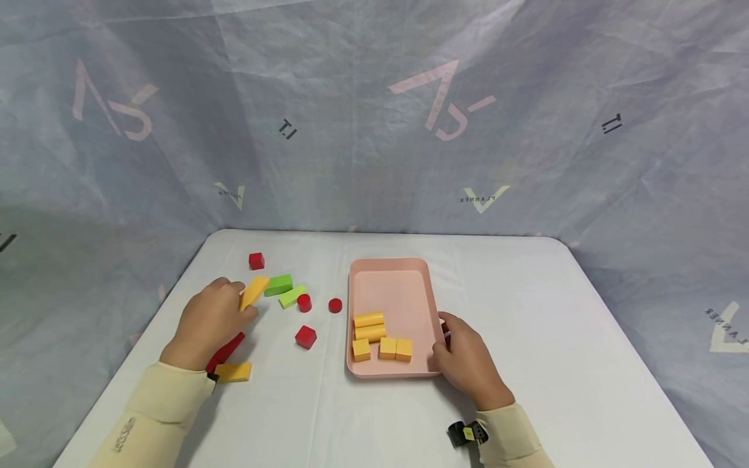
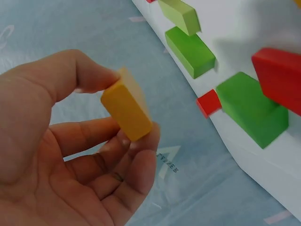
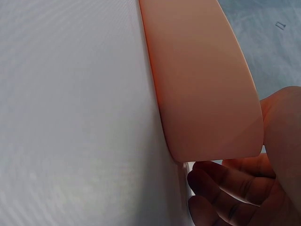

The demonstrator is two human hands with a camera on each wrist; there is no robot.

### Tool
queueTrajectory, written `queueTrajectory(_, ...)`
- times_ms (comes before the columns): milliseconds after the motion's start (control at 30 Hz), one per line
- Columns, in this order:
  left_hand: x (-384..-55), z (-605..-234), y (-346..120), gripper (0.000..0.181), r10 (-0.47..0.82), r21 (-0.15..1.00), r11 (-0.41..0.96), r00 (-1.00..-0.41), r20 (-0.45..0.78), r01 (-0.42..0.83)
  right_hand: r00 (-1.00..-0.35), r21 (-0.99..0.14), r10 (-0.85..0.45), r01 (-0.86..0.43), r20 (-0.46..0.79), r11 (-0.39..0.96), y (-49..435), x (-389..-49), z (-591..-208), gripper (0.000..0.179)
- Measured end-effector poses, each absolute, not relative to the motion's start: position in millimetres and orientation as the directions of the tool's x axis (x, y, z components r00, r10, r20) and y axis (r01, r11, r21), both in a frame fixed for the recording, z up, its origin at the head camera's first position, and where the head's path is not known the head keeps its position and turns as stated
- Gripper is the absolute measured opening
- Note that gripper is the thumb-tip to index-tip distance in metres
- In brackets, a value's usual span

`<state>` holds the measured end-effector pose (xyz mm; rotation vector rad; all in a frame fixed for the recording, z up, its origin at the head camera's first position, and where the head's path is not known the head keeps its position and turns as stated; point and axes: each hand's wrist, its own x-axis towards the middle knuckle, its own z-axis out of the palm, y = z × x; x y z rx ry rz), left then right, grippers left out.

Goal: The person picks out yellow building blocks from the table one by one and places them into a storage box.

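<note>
My left hand (image 1: pixel 207 318) pinches a yellow rectangular block (image 1: pixel 254 292) between thumb and fingertips, raised over the left part of the table. In the left wrist view the block (image 2: pixel 126 110) shows its end face, with the thumb on one side and fingers on the other. My right hand (image 1: pixel 468 357) grips the near right side of a pink tray (image 1: pixel 389 264), thumb at the rim and fingers along the outer wall. Two yellow cylinders (image 1: pixel 370 333) and three yellow cubes (image 1: pixel 387 348) lie in the tray's near half.
Around the left hand lie a green block (image 1: pixel 278 285), a light green block (image 1: pixel 292 296), a red cylinder (image 1: pixel 304 303), a red disc (image 1: pixel 335 305) and red cubes (image 1: pixel 305 337). A red block (image 1: pixel 225 351) and another yellow block (image 1: pixel 234 372) lie near the left wrist.
</note>
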<state>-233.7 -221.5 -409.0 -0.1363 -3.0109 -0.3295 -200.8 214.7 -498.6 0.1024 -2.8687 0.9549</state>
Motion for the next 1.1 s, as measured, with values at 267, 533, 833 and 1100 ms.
queueTrajectory(267,-237,-410,-209,0.034,0.119,0.217,0.965,-0.984,0.136,0.147,-0.993,-0.593,-0.023,-0.085,0.112,0.801,216,-201,-500,0.054)
queueTrajectory(533,-242,-411,-197,0.023,0.175,0.235,0.947,-0.966,0.19,0.218,-0.995,-0.598,-0.019,-0.076,0.101,0.798,215,-201,-499,0.056)
queueTrajectory(833,-246,-406,-183,0.024,0.215,0.235,0.937,-0.956,0.199,0.259,-0.994,-0.593,-0.018,-0.081,0.11,0.801,214,-201,-500,0.055)
queueTrajectory(1100,-253,-405,-171,0.018,0.27,0.211,0.925,-0.937,0.22,0.316,-0.993,-0.592,-0.019,-0.083,0.113,0.802,215,-201,-500,0.055)
